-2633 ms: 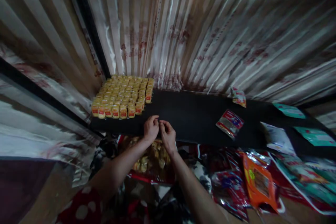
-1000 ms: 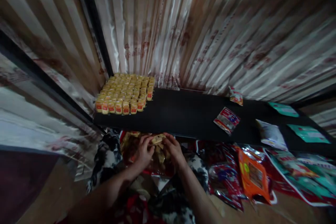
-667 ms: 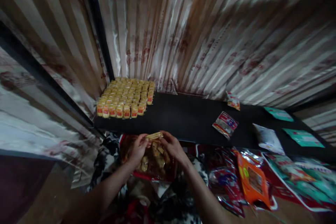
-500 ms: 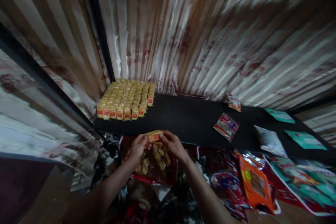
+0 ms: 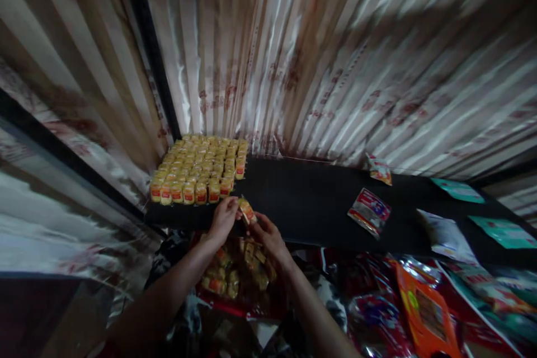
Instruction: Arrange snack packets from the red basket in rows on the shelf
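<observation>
While both hands (image 5: pixel 247 224) pinch one packet (image 5: pixel 247 211) | open bag (image 5: pixel 235 274) holds more packets

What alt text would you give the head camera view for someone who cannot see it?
Two bare hands, left hand and right hand, pinch one small yellow packet above an open bag of packets. Beyond, a block of packets stands in rows on a black shelf.
</observation>
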The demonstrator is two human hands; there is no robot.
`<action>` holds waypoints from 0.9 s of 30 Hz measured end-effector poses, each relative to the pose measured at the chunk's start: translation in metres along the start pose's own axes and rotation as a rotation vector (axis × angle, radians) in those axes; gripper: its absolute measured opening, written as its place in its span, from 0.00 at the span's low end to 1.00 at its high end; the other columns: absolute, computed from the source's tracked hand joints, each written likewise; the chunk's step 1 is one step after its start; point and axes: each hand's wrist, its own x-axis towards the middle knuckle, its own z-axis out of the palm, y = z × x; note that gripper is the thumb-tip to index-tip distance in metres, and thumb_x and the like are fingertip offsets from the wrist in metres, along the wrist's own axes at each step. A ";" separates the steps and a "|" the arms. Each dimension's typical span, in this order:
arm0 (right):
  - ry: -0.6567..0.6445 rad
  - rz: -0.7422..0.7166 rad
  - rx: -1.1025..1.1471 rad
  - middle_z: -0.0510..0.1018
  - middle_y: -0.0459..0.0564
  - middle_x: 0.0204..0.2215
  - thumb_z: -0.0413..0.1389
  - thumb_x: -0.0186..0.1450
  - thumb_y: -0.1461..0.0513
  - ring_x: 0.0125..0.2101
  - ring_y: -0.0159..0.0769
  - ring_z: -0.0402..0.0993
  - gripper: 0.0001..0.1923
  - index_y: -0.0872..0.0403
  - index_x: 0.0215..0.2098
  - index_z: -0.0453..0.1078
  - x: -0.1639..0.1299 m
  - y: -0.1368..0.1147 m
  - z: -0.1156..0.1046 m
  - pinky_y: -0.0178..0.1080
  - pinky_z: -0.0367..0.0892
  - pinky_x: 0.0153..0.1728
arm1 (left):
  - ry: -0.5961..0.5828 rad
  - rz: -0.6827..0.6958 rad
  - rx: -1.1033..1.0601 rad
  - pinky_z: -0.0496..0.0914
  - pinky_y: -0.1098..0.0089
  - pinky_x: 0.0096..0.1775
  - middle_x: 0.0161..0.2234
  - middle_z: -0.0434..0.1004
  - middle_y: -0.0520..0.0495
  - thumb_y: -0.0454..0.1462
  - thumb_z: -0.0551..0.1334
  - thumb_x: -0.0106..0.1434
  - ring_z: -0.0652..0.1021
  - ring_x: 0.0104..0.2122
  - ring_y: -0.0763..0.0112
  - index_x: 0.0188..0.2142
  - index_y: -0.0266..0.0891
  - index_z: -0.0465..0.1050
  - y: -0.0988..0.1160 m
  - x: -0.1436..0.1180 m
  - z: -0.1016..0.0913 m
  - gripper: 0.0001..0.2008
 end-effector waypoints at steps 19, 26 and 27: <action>0.260 -0.341 -0.296 0.77 0.49 0.32 0.52 0.53 0.55 0.32 0.36 0.72 0.13 0.53 0.35 0.67 0.113 -0.017 0.011 0.37 0.66 0.37 | 0.173 0.283 0.501 0.62 0.60 0.56 0.49 0.73 0.38 0.28 0.54 0.57 0.71 0.52 0.60 0.49 0.35 0.69 0.014 0.053 0.056 0.20; 0.237 -0.371 -0.531 0.79 0.48 0.36 0.50 0.58 0.60 0.35 0.35 0.73 0.14 0.52 0.41 0.69 0.128 -0.027 0.022 0.34 0.65 0.37 | 0.173 0.303 0.390 0.52 0.58 0.62 0.58 0.64 0.39 0.30 0.52 0.58 0.60 0.60 0.58 0.54 0.35 0.66 -0.011 0.069 0.062 0.23; 0.238 -0.368 -0.569 0.78 0.48 0.37 0.50 0.58 0.60 0.36 0.35 0.73 0.14 0.52 0.42 0.69 0.129 -0.027 0.023 0.34 0.65 0.36 | 0.153 0.294 0.373 0.51 0.57 0.62 0.58 0.64 0.40 0.31 0.51 0.59 0.60 0.61 0.58 0.54 0.36 0.66 -0.014 0.071 0.061 0.23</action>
